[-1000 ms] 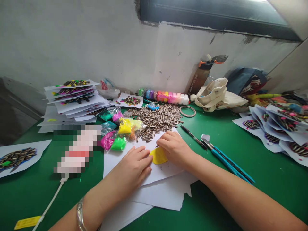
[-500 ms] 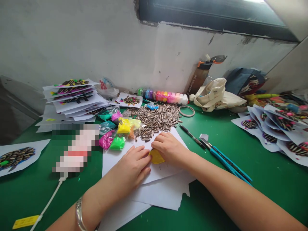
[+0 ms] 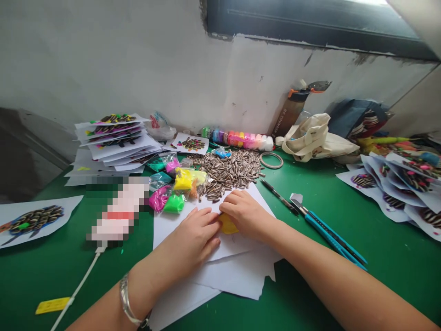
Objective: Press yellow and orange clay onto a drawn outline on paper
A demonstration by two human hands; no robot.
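Observation:
White paper sheets (image 3: 241, 271) lie in front of me on the green table. A flat yellow patch (image 3: 228, 224) is on the top sheet, with thin pencil lines below it. My left hand (image 3: 196, 234) rests on the paper, fingers apart, its fingertips at the patch's left edge. Over the patch's upper part, my right hand (image 3: 243, 212) is bent with its fingers together; whatever is under its fingertips is too hidden to name. A pile of striped sunflower seeds (image 3: 230, 170) lies just beyond both hands.
Bags of coloured clay (image 3: 182, 180) sit left of the seeds. A pen (image 3: 279, 197), a blue cutter (image 3: 334, 239) and a tape ring (image 3: 272, 160) are at the right. Seed-decorated sheets are stacked left (image 3: 120, 151) and right (image 3: 396, 184). A bottle (image 3: 291, 110) stands behind.
The whole view has shifted slightly, so the objects appear a little further right. Both hands remain at the yellow patch with nearly the same pose.

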